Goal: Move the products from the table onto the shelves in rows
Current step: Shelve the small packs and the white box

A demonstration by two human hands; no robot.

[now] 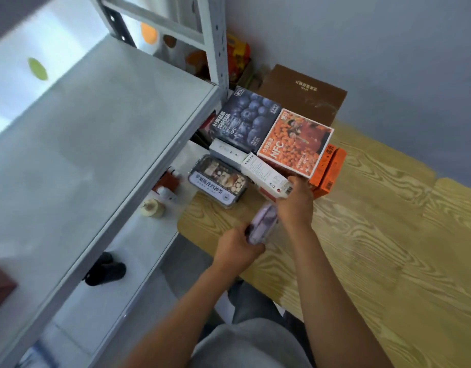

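At the wooden table (375, 235) edge, left hand (235, 248) clasps a lilac pack (262, 225) for shelving, while right hand (295, 200) pinches a white carton (266, 176) off the pile.

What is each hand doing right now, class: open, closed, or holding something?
Left hand: closed around the purple packet.
Right hand: gripping the end of the white carton.

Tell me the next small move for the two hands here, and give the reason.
Probably lift both products clear of the table and swing them left to the shelf. The left hand already grips the purple packet, the right hand holds the white carton, and the grey shelf beside them has bare space.
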